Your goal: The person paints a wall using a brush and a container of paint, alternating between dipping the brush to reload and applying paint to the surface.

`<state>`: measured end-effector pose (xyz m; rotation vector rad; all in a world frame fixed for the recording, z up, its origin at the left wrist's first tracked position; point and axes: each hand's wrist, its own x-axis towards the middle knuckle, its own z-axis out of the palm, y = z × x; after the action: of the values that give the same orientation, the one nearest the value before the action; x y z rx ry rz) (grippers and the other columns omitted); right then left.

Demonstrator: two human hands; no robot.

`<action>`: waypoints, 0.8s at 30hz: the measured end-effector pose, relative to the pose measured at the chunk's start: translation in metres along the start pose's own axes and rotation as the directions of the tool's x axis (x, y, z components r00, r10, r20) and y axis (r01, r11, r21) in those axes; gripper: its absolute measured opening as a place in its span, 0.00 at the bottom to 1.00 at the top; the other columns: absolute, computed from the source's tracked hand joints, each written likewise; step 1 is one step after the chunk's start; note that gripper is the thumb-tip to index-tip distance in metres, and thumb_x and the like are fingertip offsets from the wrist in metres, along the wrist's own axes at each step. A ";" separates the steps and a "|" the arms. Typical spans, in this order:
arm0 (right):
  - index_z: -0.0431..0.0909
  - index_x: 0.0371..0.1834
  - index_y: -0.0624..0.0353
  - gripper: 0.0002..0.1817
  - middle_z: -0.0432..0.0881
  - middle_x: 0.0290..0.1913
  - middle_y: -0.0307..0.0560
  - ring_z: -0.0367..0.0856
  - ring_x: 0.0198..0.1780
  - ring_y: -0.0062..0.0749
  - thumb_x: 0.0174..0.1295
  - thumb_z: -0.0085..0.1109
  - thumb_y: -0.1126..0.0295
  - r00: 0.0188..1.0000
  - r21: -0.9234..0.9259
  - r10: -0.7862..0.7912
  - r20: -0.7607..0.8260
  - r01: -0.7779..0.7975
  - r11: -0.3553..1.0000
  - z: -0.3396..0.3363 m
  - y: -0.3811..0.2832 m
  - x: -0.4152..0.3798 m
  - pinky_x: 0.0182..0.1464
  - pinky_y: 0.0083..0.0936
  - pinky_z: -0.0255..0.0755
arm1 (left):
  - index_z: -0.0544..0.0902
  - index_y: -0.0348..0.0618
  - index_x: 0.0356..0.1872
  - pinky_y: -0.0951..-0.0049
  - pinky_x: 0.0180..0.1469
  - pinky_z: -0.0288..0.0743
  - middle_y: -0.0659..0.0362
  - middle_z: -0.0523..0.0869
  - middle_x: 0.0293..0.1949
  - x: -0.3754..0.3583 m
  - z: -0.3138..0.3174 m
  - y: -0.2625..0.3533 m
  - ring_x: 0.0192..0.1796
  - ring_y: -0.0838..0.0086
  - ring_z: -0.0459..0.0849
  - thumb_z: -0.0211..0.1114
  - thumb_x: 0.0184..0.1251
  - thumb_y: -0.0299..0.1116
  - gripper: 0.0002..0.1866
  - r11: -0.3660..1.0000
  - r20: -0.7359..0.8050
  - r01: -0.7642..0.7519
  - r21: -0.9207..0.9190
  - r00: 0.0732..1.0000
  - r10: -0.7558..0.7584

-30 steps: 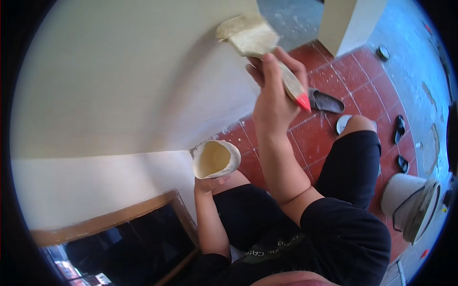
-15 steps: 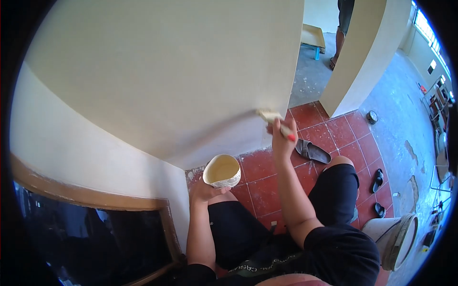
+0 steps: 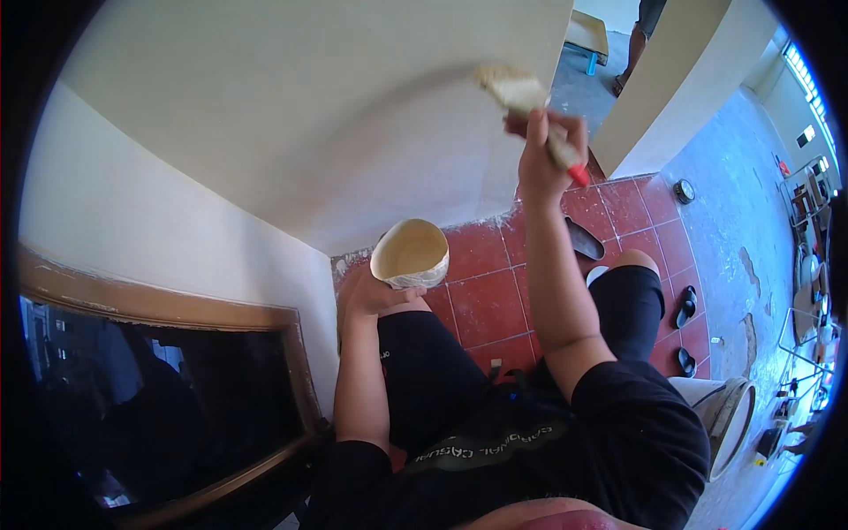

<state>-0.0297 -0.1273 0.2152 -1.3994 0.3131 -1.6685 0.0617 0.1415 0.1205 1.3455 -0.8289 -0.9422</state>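
My right hand [image 3: 549, 155] is closed around the handle of a paintbrush [image 3: 519, 93] with a red handle end. Its wide, cream-coated bristles point up and left, right at the pale wall [image 3: 336, 97] near that wall's right-hand edge. Lower and to the left, my left hand [image 3: 378, 296] grips a paint container [image 3: 411, 251] from below and the side. The container is tilted so its wide mouth shows, with a cream coating inside and pale smears down its outside.
Red floor tiles [image 3: 481, 305] lie below, with a sandal [image 3: 583, 238] near my knee. At lower right stands a large white bucket [image 3: 729, 424]. A dark window in a brown frame [image 3: 159, 305] is at left. Beyond the doorway, a person's leg [image 3: 634, 57] shows beside a tray [image 3: 586, 34].
My right hand and the paintbrush have moved up along the wall. The container in my left hand sits higher in view, and the whole view has shifted slightly.
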 end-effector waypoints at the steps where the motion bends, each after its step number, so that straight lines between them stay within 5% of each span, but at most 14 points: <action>1: 0.64 0.38 0.66 0.08 0.82 0.28 0.58 0.86 0.29 0.39 0.66 0.54 0.76 1.000 -0.085 0.006 0.008 -0.005 0.996 -0.007 0.009 -0.017 0.32 0.29 0.83 | 0.74 0.38 0.57 0.72 0.54 0.72 0.60 0.81 0.49 0.001 0.001 0.001 0.51 0.76 0.78 0.78 0.43 0.31 0.35 1.000 -0.002 -0.030 0.000 1.000 0.030; 6: 0.66 0.38 0.66 0.07 0.84 0.30 0.57 0.86 0.31 0.35 0.65 0.54 0.76 0.935 0.073 0.329 -0.131 -0.322 0.944 -0.034 0.055 -0.097 0.35 0.25 0.81 | 0.74 0.39 0.56 0.72 0.53 0.73 0.61 0.81 0.48 0.002 0.006 0.004 0.50 0.75 0.78 0.78 0.42 0.30 0.35 0.997 0.000 -0.078 0.001 0.997 0.078; 11: 0.67 0.41 0.66 0.07 0.83 0.33 0.56 0.86 0.34 0.36 0.65 0.54 0.77 0.955 0.042 0.261 -0.142 -0.257 0.965 -0.038 0.077 -0.105 0.38 0.25 0.80 | 0.72 0.40 0.58 0.69 0.54 0.73 0.59 0.81 0.49 0.001 0.005 0.001 0.52 0.73 0.78 0.78 0.38 0.28 0.39 0.994 -0.010 -0.063 -0.084 0.998 0.063; 13: 0.63 0.45 0.67 0.09 0.81 0.36 0.56 0.86 0.36 0.42 0.66 0.51 0.78 0.989 -0.019 0.128 -0.079 -0.130 0.991 -0.030 0.077 -0.090 0.39 0.33 0.84 | 0.72 0.40 0.59 0.69 0.55 0.73 0.59 0.81 0.49 -0.001 0.010 0.002 0.52 0.73 0.78 0.78 0.38 0.28 0.39 0.993 -0.024 -0.055 -0.100 0.998 0.053; 17: 0.66 0.40 0.67 0.08 0.81 0.34 0.53 0.86 0.35 0.36 0.66 0.55 0.76 0.972 -0.206 0.236 -0.013 -0.234 0.950 -0.035 0.106 -0.099 0.39 0.29 0.83 | 0.72 0.40 0.59 0.69 0.55 0.73 0.59 0.81 0.51 0.002 0.010 -0.001 0.53 0.73 0.78 0.78 0.38 0.27 0.40 0.992 -0.044 -0.092 -0.085 0.995 0.089; 21: 0.67 0.38 0.67 0.06 0.83 0.32 0.53 0.86 0.33 0.34 0.65 0.54 0.76 0.930 -0.200 0.365 -0.048 -0.367 0.908 -0.050 0.111 -0.134 0.36 0.27 0.82 | 0.72 0.40 0.60 0.69 0.55 0.73 0.59 0.81 0.51 0.006 0.010 -0.003 0.54 0.73 0.78 0.78 0.38 0.27 0.40 0.994 -0.028 -0.084 -0.067 0.996 0.082; 22: 0.68 0.37 0.67 0.06 0.83 0.31 0.53 0.86 0.32 0.32 0.65 0.54 0.76 0.863 -0.076 0.495 -0.105 -0.503 0.861 -0.049 0.104 -0.138 0.34 0.25 0.82 | 0.72 0.40 0.60 0.69 0.55 0.73 0.59 0.81 0.51 0.007 0.012 -0.003 0.54 0.73 0.78 0.78 0.37 0.27 0.40 0.992 -0.026 -0.083 -0.092 0.996 0.081; 24: 0.69 0.36 0.67 0.06 0.83 0.30 0.53 0.86 0.31 0.32 0.65 0.55 0.76 0.870 -0.119 0.486 -0.082 -0.493 0.862 -0.040 0.100 -0.130 0.34 0.25 0.81 | 0.72 0.41 0.60 0.69 0.55 0.73 0.59 0.81 0.51 0.007 0.013 -0.003 0.54 0.73 0.78 0.78 0.37 0.27 0.41 0.990 -0.024 -0.076 -0.115 0.997 0.074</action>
<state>-0.0250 -0.0981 0.0485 -1.2430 0.7602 -1.2738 0.0525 0.1297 0.1183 1.2138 -0.7932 -0.9032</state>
